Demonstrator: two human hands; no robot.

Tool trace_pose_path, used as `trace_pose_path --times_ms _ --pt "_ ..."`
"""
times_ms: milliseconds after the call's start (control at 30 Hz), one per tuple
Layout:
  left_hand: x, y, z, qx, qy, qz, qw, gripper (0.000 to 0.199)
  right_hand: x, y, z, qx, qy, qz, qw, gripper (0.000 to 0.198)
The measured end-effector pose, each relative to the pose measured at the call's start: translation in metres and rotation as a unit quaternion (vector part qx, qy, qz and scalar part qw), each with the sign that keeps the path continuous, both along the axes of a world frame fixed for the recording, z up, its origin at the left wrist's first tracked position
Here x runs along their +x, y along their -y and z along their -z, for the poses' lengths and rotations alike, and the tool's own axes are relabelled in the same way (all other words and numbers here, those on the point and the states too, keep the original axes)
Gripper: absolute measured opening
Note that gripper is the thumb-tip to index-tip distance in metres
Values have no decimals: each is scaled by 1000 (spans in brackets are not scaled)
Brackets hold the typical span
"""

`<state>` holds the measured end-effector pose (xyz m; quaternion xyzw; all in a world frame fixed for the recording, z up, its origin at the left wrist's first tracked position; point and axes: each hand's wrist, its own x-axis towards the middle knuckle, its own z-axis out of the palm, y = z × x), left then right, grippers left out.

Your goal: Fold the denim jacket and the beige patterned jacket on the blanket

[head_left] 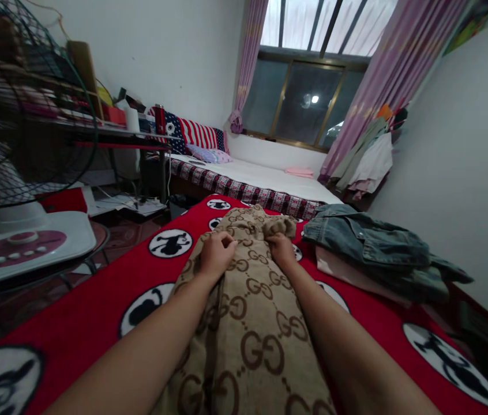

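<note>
Left hand: fingers curled closed, pinching the fabric of the tan monogram-patterned garment near its far end. Right hand: likewise closed, gripping a bunched fold of the same garment just beside the left hand. Both forearms run from the near edge along either side of the cloth.

Tan monogram-patterned garment: laid lengthwise down the middle of the bed, running from the near edge to a gathered, rumpled far end under the hands; brown interlocking-letter print on beige.

Red blanket: covers the near bed beneath the garment; white circles with black figures.

Pile of folded clothes: right of the hands, on the red blanket, apart from the tan garment; blue denim on top, a pale pink piece below.

Electric fan: near left, dark wire cage above a white base with maroon control panel.

Cluttered desk: left, beyond the fan; boxes, a white roll and a red bottle on top.

Second bed: farther off, white sheet, patterned edge, stars-and-stripes pillow at its left end.

Hanging clothes: far right, against the wall.

Window: far wall, dark panes, flanked by pink curtains.
</note>
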<state>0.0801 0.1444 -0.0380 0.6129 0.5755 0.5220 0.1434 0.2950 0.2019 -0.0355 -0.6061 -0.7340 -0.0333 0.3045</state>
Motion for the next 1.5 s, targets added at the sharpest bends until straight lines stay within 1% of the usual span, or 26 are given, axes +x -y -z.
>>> trace_pose_path --times_ms 33,67,133,233,300,333,400,467,500,600,667,700,733,800,867,933,1000,1100,1133,1167,1233,1300,1367,1433,1500 --pt "-2 -3 2 -24 -29 12 999 9 -1 0 8 -36 20 8 999 42" --pt "-3 -4 4 -43 -51 20 998 8 -2 1 14 -56 29 14 998 42" --pt "-4 -5 7 -59 -73 23 995 7 -4 4 15 -73 39 30 996 43" --pt "-2 -2 7 -65 -90 13 994 10 -13 21 -1 -84 57 73 992 38" --pt "-1 0 6 -70 -99 7 993 12 -26 40 -12 -56 78 85 992 39" --pt "0 0 5 -71 -101 5 992 13 -33 52 -14 -39 93 71 992 44" --pt "0 1 5 -72 -95 4 993 14 -46 76 -10 -28 126 -2 992 52" --pt "0 1 6 -71 -79 -1 994 21 -54 98 3 -54 151 -78 984 56" --pt "0 1 7 -68 -67 -4 995 26 -57 106 10 -69 160 -100 980 57" --pt "-1 -1 9 -47 5 -7 999 34 -57 121 23 -78 167 -108 977 58" --pt "-3 -6 5 -14 46 -7 999 31 -56 125 23 -65 170 -121 976 55" --pt "-5 -10 1 5 50 -8 999 31 -55 126 21 -58 173 -138 974 54" --pt "-6 -15 -4 20 35 -5 999 31 -55 126 18 -52 177 -158 970 53" --pt "-9 -29 -17 20 -46 16 999 37 -54 127 14 -48 179 -199 962 52" --pt "-11 -47 -30 -14 -145 53 988 40 -54 127 11 -52 174 -227 957 51" --pt "-11 -67 -39 -48 -216 79 972 36 -54 127 12 -58 164 -239 955 50" --pt "-9 -86 -41 -65 -249 88 962 33 -54 126 13 -58 155 -245 955 50" --pt "-5 -108 -36 -92 -295 89 947 44 -53 125 14 -52 142 -249 957 51" --pt "-4 -113 -34 -103 -308 89 942 42 -52 125 15 -51 138 -251 957 51" --pt "-3 -117 -32 -114 -320 86 937 37 -52 125 14 -50 134 -252 957 51" --pt "-2 -121 -29 -133 -339 74 929 21 -51 126 14 -50 129 -253 958 52" --pt "-3 -124 -31 -140 -349 46 925 10 -51 126 13 -51 125 -253 958 55" --pt "-9 -126 -36 -131 -353 4 927 10 -51 127 12 -45 123 -253 959 56" --pt "-19 -126 -41 -115 -353 -41 928 15 -51 127 11 -39 122 -252 959 55" --pt "-32 -125 -43 -104 -354 -77 926 19 -52 127 11 -48 127 -253 958 54"
